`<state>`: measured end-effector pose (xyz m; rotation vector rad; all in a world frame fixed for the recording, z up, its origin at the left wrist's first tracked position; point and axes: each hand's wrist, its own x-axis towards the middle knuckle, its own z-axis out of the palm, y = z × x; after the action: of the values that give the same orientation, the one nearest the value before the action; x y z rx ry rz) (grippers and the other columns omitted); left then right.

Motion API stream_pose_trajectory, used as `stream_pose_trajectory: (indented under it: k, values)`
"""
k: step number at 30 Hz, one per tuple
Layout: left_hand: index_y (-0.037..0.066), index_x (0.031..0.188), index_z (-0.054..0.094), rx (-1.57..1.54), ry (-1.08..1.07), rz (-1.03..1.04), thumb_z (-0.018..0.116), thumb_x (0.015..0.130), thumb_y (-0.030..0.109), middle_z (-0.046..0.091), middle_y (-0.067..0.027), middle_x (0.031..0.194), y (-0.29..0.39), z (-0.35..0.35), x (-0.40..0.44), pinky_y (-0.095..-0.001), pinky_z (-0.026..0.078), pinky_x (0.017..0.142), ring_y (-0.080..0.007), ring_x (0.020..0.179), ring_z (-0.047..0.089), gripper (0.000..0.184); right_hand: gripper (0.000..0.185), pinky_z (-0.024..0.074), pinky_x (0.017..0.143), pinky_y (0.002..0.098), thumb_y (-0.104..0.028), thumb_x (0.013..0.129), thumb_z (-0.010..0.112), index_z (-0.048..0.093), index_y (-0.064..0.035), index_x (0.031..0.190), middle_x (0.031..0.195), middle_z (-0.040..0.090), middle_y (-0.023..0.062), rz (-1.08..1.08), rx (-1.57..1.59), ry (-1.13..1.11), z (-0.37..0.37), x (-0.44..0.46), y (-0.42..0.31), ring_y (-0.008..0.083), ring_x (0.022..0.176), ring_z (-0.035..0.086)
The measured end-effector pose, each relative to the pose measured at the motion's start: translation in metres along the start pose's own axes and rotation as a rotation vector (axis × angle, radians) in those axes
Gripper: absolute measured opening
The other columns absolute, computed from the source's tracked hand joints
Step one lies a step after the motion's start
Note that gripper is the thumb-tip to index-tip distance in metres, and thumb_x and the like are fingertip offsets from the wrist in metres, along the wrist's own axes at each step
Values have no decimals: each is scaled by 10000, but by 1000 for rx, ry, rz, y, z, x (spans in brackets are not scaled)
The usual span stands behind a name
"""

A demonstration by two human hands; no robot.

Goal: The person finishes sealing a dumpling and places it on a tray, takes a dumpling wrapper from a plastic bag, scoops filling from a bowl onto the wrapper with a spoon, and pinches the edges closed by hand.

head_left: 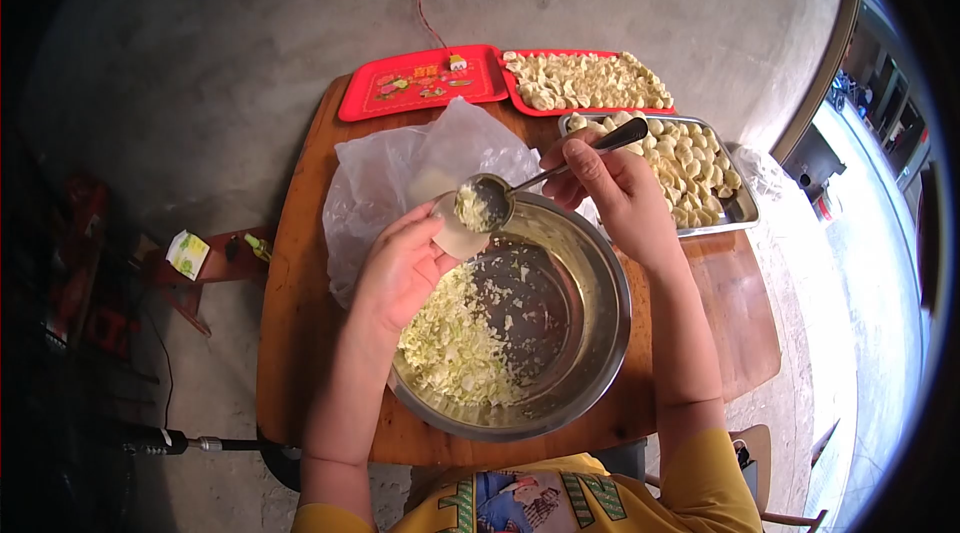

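Observation:
My left hand [405, 268] holds a thin round dough wrapper [461, 236] above the left rim of a large steel bowl [606, 353]. Pale green chopped filling [462, 338] lies in the bowl, mostly on its left side. In my right hand [625, 193] is the dark handle of a metal spoon [494, 195]. The spoon's bowl is at the wrapper, with filling at its left side. Behind my left hand, a crumpled clear plastic bag [375, 178] covers part of the table.
Shaped dumplings fill a red tray [590, 81] and a steel tray [690, 173] at the back right. Another red tray [425, 83] has a plug on a cord [457, 63] at its edge. All stand on the wooden table [300, 303]. A small bench [225, 258] is at left.

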<state>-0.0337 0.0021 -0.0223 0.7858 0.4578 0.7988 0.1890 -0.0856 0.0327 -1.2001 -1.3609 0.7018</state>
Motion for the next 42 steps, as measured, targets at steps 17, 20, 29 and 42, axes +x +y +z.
stream_pose_trajectory:
  k: [17, 20, 29, 42]
  values:
    - [-94, 1306, 439, -31, -29, -14, 413, 976, 28, 548, -182, 1278, 0, 11, -4, -436, 477, 1025, -283, 1159, 578, 352, 218, 510, 688, 318, -136, 986, 506, 631, 37, 942, 864, 648, 113, -365, -472, 15, 14, -9, -12, 232, 772, 677]
    - [-97, 1311, 430, -32, -45, -15, 410, 975, 24, 543, -186, 1281, 0, 10, -3, -431, 480, 1023, -283, 1156, 579, 358, 210, 508, 698, 333, -144, 985, 511, 633, 23, 946, 875, 645, 117, -352, -486, 4, 15, -11, -14, 261, 773, 670]
    - [-96, 1302, 437, -24, -38, -11, 407, 972, 17, 551, -189, 1268, -1, 9, -3, -427, 481, 1027, -281, 1148, 583, 350, 166, 506, 723, 373, -138, 953, 556, 641, 4, 947, 904, 635, 126, -425, -545, -4, 19, -14, -19, 330, 828, 632]
    - [-93, 1315, 433, -16, -39, -11, 407, 967, 11, 550, -187, 1275, -1, 10, -3, -420, 475, 1036, -280, 1150, 583, 364, 138, 513, 713, 363, -115, 951, 556, 640, -5, 960, 889, 632, 125, -450, -537, 0, 22, -15, -20, 314, 803, 641]
